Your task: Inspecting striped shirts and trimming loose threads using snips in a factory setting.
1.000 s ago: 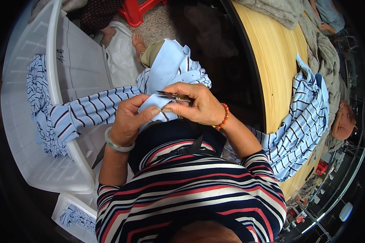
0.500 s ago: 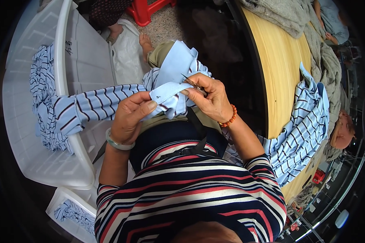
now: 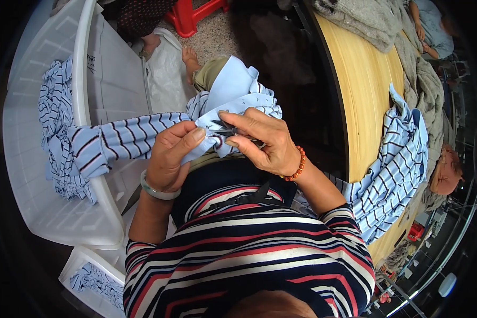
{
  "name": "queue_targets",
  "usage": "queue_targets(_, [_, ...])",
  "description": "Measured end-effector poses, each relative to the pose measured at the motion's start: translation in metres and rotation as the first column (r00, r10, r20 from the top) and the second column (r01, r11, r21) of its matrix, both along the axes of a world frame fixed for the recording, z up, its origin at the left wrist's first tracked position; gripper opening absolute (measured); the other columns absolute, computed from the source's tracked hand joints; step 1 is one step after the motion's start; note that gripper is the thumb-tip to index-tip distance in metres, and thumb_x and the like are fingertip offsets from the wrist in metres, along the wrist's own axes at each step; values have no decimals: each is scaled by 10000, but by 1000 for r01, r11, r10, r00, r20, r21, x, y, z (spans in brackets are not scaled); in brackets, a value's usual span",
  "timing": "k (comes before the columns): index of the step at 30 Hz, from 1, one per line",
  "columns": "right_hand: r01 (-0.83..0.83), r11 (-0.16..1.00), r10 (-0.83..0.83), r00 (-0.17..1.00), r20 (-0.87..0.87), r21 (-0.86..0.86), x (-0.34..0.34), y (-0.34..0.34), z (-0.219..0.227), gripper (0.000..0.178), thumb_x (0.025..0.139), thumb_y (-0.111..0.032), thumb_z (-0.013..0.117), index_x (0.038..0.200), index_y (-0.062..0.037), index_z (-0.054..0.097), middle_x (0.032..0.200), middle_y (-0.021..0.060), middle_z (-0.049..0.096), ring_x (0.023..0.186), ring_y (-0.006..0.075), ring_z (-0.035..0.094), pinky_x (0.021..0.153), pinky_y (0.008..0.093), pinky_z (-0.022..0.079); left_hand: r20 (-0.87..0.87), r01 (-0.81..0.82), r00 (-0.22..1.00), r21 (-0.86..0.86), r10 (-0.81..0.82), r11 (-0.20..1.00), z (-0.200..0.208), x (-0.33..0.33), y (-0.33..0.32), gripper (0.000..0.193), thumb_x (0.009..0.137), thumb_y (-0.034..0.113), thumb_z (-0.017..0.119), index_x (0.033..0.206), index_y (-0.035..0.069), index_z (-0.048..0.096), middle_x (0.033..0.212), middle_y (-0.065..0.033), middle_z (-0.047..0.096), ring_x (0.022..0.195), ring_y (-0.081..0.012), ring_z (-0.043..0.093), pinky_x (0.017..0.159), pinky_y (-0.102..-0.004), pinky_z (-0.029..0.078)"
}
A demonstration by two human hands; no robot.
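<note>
Blue shirt (image 3: 230, 95), pinched by left hand (image 3: 170, 153), now meets scissors (image 3: 223, 131) held in right hand (image 3: 270, 139); apparently parted, they permit cutting.

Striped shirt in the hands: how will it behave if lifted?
Likely floppy: the shirt bunches in soft folds. Its sleeve may drag, since it reaches over the white bin's rim. The plain blue band seems slightly stiffer, lying flatter than the striped fabric.

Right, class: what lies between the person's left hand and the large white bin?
The head view shows a striped blue sleeve between the left hand and large white bin, its cuff over the rim.
</note>
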State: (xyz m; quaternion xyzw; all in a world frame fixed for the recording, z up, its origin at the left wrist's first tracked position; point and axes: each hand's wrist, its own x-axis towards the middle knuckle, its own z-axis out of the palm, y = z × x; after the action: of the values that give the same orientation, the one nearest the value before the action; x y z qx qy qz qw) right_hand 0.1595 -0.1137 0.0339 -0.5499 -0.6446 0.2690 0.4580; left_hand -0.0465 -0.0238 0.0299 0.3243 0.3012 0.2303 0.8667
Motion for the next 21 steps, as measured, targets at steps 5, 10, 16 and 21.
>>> queue_targets(5, [-31, 997, 32, 999, -20, 72, -3, 5, -4, 382, 855, -66, 709, 1228, -1, 655, 685, 55, 550, 558, 114, 480, 503, 258, 379, -22, 10, 1000, 23, -9, 1000, 1, 1, -1, 185, 970, 140, 592, 1050, -20, 636, 958, -60, 684, 843, -84, 624, 792, -228, 491])
queue_targets(10, [-30, 995, 32, 999, -17, 99, -2, 4, -5, 353, 848, -47, 708, 1195, 5, 674, 671, 56, 551, 539, 113, 471, 498, 255, 377, -13, 3, 1000, 30, -2, 1000, 1, 2, -2, 178, 971, 135, 588, 1040, -20, 641, 957, -62, 684, 842, -84, 623, 793, -230, 491])
queue_targets(16, [45, 998, -40, 995, -94, 54, -1, 2, -3, 336, 843, -42, 710, 1174, 4, 684, 669, 51, 547, 537, 113, 465, 498, 254, 375, -10, -1, 1000, 39, 1, 999, 0, 2, -1, 176, 967, 131, 593, 1036, -22, 645, 948, -65, 686, 845, -88, 624, 796, -235, 493])
queue_targets(21, [-53, 998, 50, 996, 75, 30, 6, 0, 3, 342, 842, -52, 708, 1180, -9, 681, 667, 62, 561, 545, 113, 503, 509, 255, 393, -19, 10, 1000, 38, -9, 999, 0, 4, -1, 179, 966, 131, 596, 1032, -26, 648, 944, -67, 687, 840, -92, 624, 798, -236, 491])
